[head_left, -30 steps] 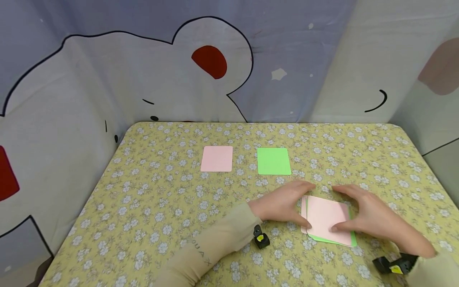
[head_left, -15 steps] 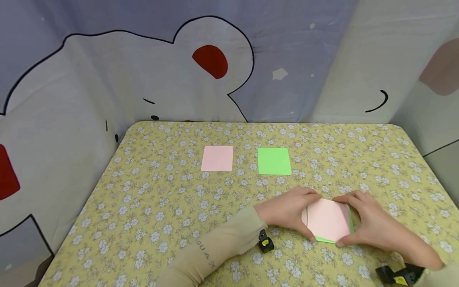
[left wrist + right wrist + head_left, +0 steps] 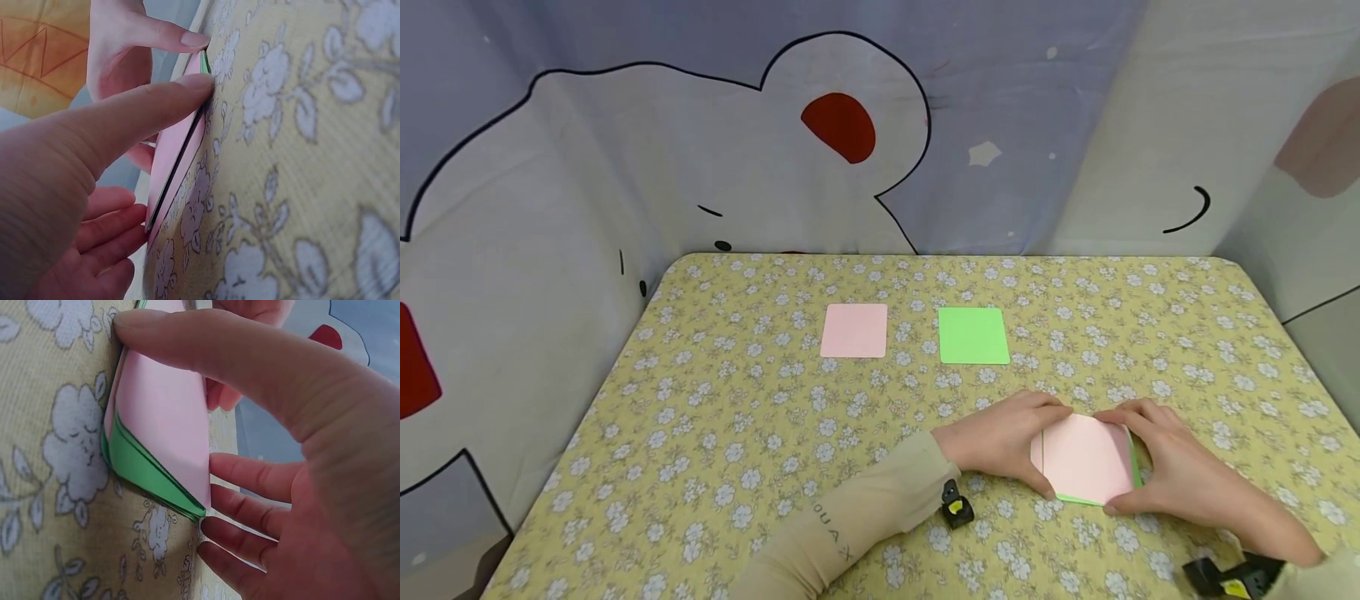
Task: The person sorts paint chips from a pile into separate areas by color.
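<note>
A stack of square pink and green cards (image 3: 1088,460) lies at the right front of the table, a pink card on top. My left hand (image 3: 1009,437) holds its left side, thumb at the near corner and fingers at the far corner. On the right side, my right hand (image 3: 1183,467) grips the near and far edges the same way. Green edges stick out along the right and near sides, and a strip of pink shows at the left. In the right wrist view the green cards (image 3: 147,469) fan slightly under the pink one.
Farther back on the flowered tablecloth (image 3: 737,467) a single pink card (image 3: 854,331) lies flat, with a green card (image 3: 973,336) to its right, apart from it. A patterned cloth (image 3: 1000,100) hangs behind and beside the table.
Both hands have come down and closed against the stack's near and far edges; the thumbs moved nearer me. The stack's cards are more evenly lined up. The two back cards stay put.
</note>
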Demonstrator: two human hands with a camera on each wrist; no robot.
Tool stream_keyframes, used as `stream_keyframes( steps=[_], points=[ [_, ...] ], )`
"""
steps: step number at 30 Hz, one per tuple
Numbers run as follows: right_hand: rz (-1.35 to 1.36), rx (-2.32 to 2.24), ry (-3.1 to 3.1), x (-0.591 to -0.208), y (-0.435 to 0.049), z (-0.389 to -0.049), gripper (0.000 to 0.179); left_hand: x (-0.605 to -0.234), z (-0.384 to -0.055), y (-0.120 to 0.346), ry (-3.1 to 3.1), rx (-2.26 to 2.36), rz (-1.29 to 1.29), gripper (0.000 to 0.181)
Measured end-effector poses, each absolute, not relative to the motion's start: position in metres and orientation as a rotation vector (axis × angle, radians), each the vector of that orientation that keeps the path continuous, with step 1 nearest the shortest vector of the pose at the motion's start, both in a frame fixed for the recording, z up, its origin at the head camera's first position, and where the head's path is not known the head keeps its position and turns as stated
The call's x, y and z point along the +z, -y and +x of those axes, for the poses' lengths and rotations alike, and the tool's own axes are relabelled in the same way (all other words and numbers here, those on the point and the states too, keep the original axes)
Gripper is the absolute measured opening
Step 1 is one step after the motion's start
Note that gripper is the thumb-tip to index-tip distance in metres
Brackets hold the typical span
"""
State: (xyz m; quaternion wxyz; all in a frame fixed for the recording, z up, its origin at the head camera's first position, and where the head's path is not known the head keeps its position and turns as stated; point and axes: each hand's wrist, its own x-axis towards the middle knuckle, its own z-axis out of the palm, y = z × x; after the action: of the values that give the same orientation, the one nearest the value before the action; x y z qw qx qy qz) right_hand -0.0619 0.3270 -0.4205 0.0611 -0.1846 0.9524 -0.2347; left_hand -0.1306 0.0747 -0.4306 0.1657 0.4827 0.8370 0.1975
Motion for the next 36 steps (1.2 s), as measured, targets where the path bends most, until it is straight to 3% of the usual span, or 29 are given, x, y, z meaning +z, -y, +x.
stream_keyframes(
  steps=[18, 36],
  points=[
    [-0.588, -0.722, -2.892, -0.415, -0.323, -0.062, 0.102, -0.433, -0.132, -0.076, -2.387, 0.596, 1.364, 0.115],
    [-0.580, -0.752, -2.892, -0.409, -0.312, -0.066, 0.105, -0.428, -0.135, -0.066, -2.422, 0.632, 1.318, 0.105]
  ],
)
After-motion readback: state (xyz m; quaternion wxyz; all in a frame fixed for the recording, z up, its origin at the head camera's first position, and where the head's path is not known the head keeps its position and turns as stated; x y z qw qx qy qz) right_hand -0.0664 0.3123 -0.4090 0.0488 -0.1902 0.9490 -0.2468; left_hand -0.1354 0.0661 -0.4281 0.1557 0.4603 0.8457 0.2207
